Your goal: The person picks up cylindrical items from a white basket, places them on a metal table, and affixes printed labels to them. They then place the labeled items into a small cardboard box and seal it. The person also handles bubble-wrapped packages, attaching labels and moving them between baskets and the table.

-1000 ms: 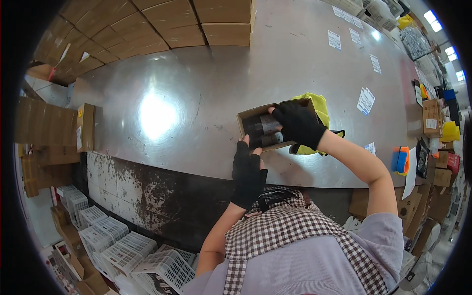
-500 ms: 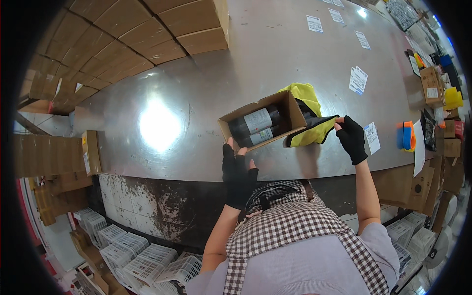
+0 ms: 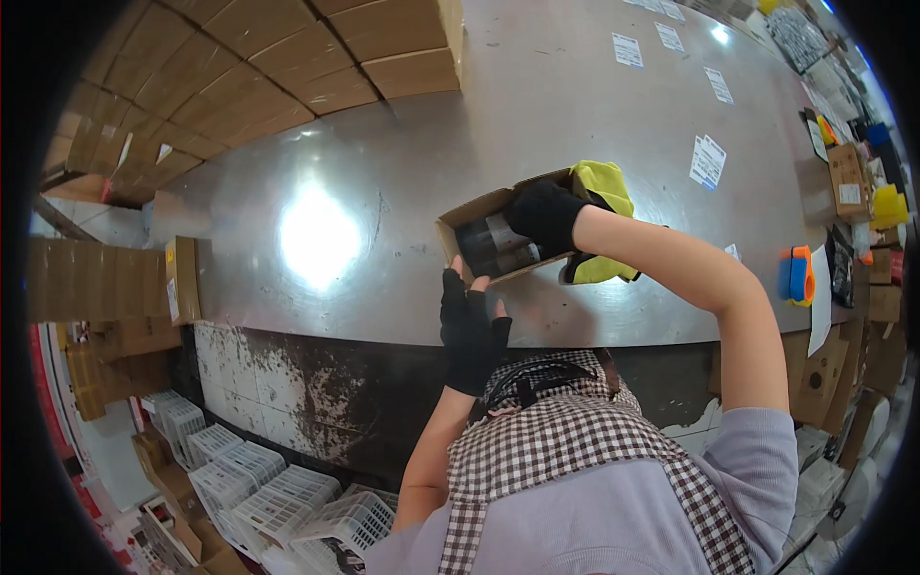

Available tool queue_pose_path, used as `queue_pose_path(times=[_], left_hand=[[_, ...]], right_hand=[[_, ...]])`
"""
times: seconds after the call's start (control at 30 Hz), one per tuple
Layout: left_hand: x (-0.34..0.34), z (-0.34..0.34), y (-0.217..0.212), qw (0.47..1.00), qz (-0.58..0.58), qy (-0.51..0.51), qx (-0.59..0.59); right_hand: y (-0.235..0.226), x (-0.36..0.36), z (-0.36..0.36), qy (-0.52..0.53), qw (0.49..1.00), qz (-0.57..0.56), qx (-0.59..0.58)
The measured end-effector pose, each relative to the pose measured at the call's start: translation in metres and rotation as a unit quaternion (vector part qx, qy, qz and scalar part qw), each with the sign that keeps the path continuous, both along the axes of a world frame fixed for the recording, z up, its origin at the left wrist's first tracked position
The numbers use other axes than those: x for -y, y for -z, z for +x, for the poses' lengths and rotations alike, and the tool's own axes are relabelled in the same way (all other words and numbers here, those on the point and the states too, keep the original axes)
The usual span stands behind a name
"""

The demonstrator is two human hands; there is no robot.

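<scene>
An open cardboard box point(image 3: 475, 206) lies tilted on the metal table in front of me. Inside are two dark bottles point(image 3: 491, 247) with pale labels, lying side by side. My left hand point(image 3: 472, 321), in a black fingerless glove, rests its spread fingertips against the box's near left corner, the thumb apart. My right hand point(image 3: 546, 218), gloved alike, reaches over the box's near side into its right half, above the bottles. Its fingers are hidden behind the back of the hand. A yellow-green and black cloth item point(image 3: 604, 182) sits at the box's right end, partly covered by my right forearm.
Stacked cardboard boxes point(image 3: 316, 62) fill the far left of the metal table point(image 3: 402, 316). Printed paper labels point(image 3: 706, 161) are scattered on the right. Near the right edge lies an orange and blue tape dispenser-like object point(image 3: 797, 275). White plastic baskets point(image 3: 287, 498) stand below at left.
My right hand has let go of the cloth item's right edge and moved left into the box. My left hand stays at the box's near left corner.
</scene>
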State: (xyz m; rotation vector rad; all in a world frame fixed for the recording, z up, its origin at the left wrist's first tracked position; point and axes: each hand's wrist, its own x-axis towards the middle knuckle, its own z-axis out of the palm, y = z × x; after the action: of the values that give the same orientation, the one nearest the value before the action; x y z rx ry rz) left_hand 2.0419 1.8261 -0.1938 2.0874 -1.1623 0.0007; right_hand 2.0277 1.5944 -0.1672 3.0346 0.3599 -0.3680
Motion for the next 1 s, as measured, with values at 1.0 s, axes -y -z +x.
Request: queue_pose_path(times=[1.0], left_hand=[[0.003, 0.001, 0.015, 0.999, -0.036, 0.000, 0.015]], right_hand=[[0.022, -0.013, 0.007, 0.047, 0.998, -0.006, 0.047]])
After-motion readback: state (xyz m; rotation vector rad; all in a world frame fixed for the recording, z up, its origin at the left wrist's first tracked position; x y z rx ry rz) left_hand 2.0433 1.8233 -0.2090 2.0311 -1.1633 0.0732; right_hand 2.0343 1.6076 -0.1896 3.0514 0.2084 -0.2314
